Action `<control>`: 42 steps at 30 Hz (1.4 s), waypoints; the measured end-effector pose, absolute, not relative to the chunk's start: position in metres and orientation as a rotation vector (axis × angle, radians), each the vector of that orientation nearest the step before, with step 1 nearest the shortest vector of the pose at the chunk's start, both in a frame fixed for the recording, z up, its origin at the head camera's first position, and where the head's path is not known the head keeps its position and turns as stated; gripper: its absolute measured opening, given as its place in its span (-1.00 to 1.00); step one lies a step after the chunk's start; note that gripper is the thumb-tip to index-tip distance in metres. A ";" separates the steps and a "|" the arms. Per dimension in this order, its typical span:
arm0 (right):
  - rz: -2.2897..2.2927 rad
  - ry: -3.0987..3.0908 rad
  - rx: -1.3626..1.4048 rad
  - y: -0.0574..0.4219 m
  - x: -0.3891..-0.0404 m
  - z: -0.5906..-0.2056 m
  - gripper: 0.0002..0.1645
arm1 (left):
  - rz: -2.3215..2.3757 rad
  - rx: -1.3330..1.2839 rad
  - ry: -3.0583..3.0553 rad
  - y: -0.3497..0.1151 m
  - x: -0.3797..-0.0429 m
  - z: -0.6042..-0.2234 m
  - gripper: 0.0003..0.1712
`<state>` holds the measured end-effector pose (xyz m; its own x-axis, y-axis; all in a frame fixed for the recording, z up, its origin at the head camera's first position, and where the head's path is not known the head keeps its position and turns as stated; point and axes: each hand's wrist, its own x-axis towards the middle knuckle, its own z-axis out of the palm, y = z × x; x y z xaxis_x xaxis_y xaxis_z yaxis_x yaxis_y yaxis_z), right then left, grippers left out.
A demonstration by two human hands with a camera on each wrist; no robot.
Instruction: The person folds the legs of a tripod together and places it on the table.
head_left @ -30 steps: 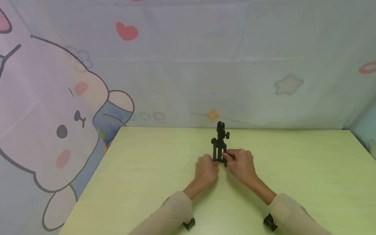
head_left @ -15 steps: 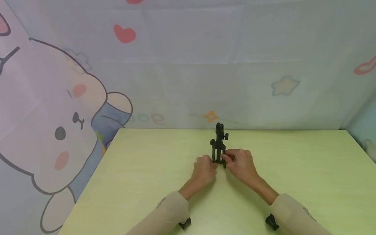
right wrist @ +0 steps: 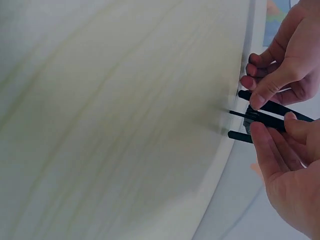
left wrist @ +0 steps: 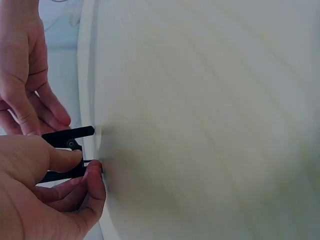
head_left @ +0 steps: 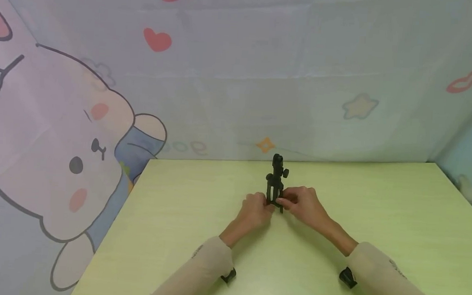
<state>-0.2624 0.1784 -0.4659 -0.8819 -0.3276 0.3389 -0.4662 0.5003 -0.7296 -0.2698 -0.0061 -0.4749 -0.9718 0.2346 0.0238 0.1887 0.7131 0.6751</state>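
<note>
A small black tripod (head_left: 276, 181) with side knobs is upright at the back middle of the table, its legs close together. My left hand (head_left: 255, 210) pinches it low down, at the left of its base. From the other side my right hand (head_left: 306, 208) pinches the lower part by the right leg between thumb and fingers. In the left wrist view, the left thumb and finger meet near the brace between the tripod legs (left wrist: 67, 135). The right wrist view has the right hand's fingertips on the middle section, with a thin rod (right wrist: 239, 113) sticking out between the leg ends.
The pale yellow-green table (head_left: 201, 181) reaches back to a printed cloth wall (head_left: 230, 111) close behind the tripod. A second cloth wall with a cartoon rabbit (head_left: 56, 163) stands at the left. Black wrist devices (head_left: 348, 277) show under both sleeves.
The right hand's fingertips have slid slightly down the tripod. Both forearms have spread a little outward. The tripod stays in about the same place, held by both hands throughout.
</note>
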 end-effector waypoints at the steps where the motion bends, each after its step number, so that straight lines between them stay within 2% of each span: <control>1: 1.339 -2.598 0.702 0.178 -0.263 -0.467 -0.95 | 1.106 0.360 2.849 -0.008 -0.270 -0.474 -0.67; 4: 1.377 -2.619 0.732 0.177 -0.263 -0.470 -0.93 | 1.096 0.403 2.837 -0.011 -0.273 -0.474 -0.72; 9: 1.389 -2.623 0.753 0.172 -0.263 -0.472 -0.88 | 1.138 0.539 2.785 -0.019 -0.274 -0.476 -0.90; 16: 1.413 -2.643 0.766 0.166 -0.261 -0.472 -0.86 | 1.187 0.688 2.703 -0.030 -0.272 -0.477 -0.53; 23: 1.415 -2.633 0.914 0.168 -0.261 -0.472 -0.85 | 1.224 0.687 2.676 -0.035 -0.272 -0.477 -0.56; 31: 1.339 -2.645 0.732 0.180 -0.261 -0.471 -0.95 | 1.132 0.732 2.638 -0.041 -0.277 -0.475 -0.47; 36: 1.302 -2.618 0.763 0.182 -0.264 -0.473 -0.91 | 1.091 0.769 2.625 -0.043 -0.280 -0.475 -0.38; 42: 1.310 -2.624 0.820 0.182 -0.267 -0.475 -0.89 | 1.077 0.799 2.628 -0.044 -0.281 -0.476 -0.40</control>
<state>-0.2672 0.1821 -0.4749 -0.8509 -0.4216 0.3134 -0.5039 0.4862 -0.7140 -0.2813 -0.0440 -0.4759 -0.8363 0.5477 0.0265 0.4087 0.5904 0.6959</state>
